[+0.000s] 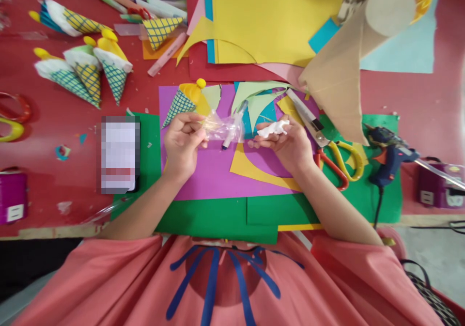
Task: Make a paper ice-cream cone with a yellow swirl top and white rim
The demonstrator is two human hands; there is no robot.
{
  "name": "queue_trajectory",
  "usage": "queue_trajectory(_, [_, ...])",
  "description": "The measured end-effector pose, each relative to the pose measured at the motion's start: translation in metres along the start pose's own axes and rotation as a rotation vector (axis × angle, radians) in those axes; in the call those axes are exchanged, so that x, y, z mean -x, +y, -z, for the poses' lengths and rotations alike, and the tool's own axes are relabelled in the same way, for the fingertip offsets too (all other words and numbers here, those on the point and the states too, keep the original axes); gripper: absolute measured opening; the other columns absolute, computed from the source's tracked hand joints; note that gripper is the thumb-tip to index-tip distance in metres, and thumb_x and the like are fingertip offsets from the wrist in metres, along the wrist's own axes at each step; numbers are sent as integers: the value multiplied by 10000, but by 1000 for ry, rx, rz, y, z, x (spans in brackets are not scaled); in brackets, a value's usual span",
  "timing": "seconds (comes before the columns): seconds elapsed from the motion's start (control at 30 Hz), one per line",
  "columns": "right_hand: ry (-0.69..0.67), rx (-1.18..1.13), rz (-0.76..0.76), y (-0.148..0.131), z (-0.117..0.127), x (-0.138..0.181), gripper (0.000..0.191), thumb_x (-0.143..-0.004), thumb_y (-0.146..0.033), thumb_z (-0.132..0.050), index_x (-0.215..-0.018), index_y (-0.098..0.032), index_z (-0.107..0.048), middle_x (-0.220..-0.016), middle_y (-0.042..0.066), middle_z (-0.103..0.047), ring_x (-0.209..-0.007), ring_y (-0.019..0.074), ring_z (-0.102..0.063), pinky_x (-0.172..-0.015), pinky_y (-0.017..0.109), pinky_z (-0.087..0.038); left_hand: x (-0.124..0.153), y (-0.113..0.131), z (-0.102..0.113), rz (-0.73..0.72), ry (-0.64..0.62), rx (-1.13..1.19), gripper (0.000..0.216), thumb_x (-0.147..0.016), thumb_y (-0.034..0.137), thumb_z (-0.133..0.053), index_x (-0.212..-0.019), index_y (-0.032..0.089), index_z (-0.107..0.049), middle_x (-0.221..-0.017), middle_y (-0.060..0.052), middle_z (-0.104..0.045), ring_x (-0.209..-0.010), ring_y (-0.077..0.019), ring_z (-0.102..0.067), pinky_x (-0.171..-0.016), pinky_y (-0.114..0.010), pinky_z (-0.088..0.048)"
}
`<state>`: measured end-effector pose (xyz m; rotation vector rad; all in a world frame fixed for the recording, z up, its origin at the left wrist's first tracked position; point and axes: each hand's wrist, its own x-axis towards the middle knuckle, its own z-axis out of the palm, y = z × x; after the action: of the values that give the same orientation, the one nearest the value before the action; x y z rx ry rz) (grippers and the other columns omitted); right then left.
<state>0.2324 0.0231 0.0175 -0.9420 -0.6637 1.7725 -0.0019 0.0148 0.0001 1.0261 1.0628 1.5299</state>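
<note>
My left hand is gripping a clear plastic bag by its left end; the thumb and fingertips are pressing together on the film. My right hand is facing palm upward and is holding a white wad across loosely curled fingers. The wad is sitting just right of the bag, apart from it. Both hands are positioned above a purple sheet. A pen is showing behind the bag. A paper cone with a yellow top is lying just beyond my left hand. Scissors with red and yellow handles are lying beside my right hand. Farther right, a blue glue gun is resting over a green sheet.
</note>
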Motion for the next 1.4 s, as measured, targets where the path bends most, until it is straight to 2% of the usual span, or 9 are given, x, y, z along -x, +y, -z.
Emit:
queue_trajectory(0.2, [-8,48,16,0,-1,0,405,-694,-369,-836,-995,-258,-588,-779,-29,-753,-614,133,-701,-573,259,-595,-2,8,-1,-67,87,51,191,-718,251,-821,-870,226,-708,-648,62,-567,-479,-42,-516,-407,-161,-416])
queue_trajectory(0.33, [-51,88,63,1,-3,1,342,-805,-418,-766,-1071,-249,-634,-693,-64,-653,-535,99,-635,-507,239,-549,-2,8,-2,-41,84,22,210,-708,283,-842,-866,255,-707,-646,66,-560,-481,-43,-507,-411,-162,-421])
queue_trajectory(0.47, [-117,76,21,3,-3,3,404,-851,-543,-688,-1077,-212,-641,-650,-69,-573,-498,87,-573,-498,241,-532,0,4,-2,-32,29,38,252,-694,300,-861,-894,255,-715,-643,62,-555,-485,-50,-519,-427,-163,-445])
queue_trajectory(0.57, [-168,167,34,5,-2,5,412,-818,-420,-774,-1132,-206,-615,-624,-85,-554,-489,73,-544,-502,214,-496,1,3,-3,-4,-28,92,254,-708,294,-858,-920,267,-720,-676,57,-570,-504,-48,-534,-452,-166,-466])
queue_trajectory(0.77, [-179,243,28,5,-3,7,308,-932,-495,-621,-1011,-197,-612,-522,-109,-427,-359,48,-376,-374,196,-308,1,4,-3,20,-59,128,221,-738,287,-840,-922,275,-716,-694,61,-572,-511,-44,-530,-464,-179,-463])
queue_trajectory(1.0, [-138,273,16,7,0,4,571,-918,-719,-446,-632,-226,-482,-420,-69,-432,-338,80,-387,-378,233,-334,4,4,-3,19,-55,15,288,-712,364,-862,-916,261,-686,-716,59,-585,-513,-47,-542,-438,-196,-444])
queue_trajectory(1.13, [-143,296,20,8,1,5,604,-899,-710,-499,-537,-230,-443,-377,-67,-399,-314,75,-362,-372,239,-317,-4,18,-4,-105,78,25,297,-726,394,-858,-900,274,-648,-642,83,-570,-496,-35,-507,-433,-194,-405])
queue_trajectory(1.27, [-137,290,31,8,-2,8,487,-896,-625,-592,-658,-200,-597,-401,-79,-451,-332,67,-412,-421,227,-415,-25,25,16,-232,259,43,188,-852,300,-758,-938,253,-597,-681,107,-582,-521,-11,-493,-490,-209,-379])
queue_trajectory(1.4, [-167,176,15,8,-5,7,309,-839,-480,-738,-971,-203,-696,-658,-46,-660,-447,79,-573,-473,233,-510,-45,11,51,-141,257,88,301,-834,324,-793,-991,235,-552,-795,124,-609,-707,22,-569,-672,-192,-470])
